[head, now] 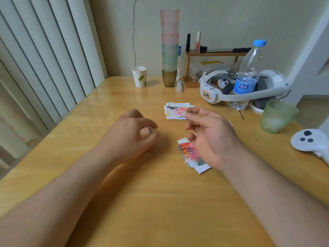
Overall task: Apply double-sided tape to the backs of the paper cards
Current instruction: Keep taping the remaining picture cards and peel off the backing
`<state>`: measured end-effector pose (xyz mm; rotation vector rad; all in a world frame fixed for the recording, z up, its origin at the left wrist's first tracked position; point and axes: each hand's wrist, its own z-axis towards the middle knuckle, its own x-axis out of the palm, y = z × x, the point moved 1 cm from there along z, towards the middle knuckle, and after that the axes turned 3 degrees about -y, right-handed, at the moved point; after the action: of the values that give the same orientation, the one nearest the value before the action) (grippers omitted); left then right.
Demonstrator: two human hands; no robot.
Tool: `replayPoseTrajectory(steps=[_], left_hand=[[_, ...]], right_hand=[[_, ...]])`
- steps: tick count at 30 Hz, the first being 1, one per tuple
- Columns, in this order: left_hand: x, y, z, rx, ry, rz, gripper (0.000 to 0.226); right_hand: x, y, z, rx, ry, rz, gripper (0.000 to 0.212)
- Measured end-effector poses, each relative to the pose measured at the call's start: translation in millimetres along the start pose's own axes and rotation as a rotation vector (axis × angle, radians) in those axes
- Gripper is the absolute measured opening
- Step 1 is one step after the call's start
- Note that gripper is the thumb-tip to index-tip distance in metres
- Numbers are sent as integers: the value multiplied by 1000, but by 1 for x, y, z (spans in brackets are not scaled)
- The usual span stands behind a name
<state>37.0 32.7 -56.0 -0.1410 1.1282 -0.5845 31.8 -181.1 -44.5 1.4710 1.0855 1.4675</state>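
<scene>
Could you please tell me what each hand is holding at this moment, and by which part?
The left hand curls round a small colourful object, mostly hidden. The right hand pinches a translucent strip by its edge.

This looks like a room in a home, with a small wooden table [124, 202] pushed into a corner against a pale painted wall. Vertical blinds [44, 59] hang along the left side. Household odds and ends crowd the far edge: a tall stack of tinted plastic cups [170, 43], a paper cup [139, 76] printed with a leaf, a little wooden shelf [213, 54] carrying nail polish bottles [198, 41] (plainly personal things), a water bottle [249, 73] and a white headset [245, 86].
</scene>
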Motion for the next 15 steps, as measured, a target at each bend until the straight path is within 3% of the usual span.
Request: replayPoseTrajectory(steps=[2, 5, 7, 15], left_hand=[[0, -11, -1, -64, -67, -227, 22], [11, -36, -4, -273, 48, -954, 41], [18, -47, -5, -328, 82, -1213, 43], [20, -61, -5, -479, 42, -1479, 21]], right_hand=[[3, -1, -1, 34, 35, 27, 12], [7, -3, -5, 99, 93, 88, 11], [10, -5, -7, 144, 114, 130, 9], [19, -10, -9, 164, 102, 189, 17]])
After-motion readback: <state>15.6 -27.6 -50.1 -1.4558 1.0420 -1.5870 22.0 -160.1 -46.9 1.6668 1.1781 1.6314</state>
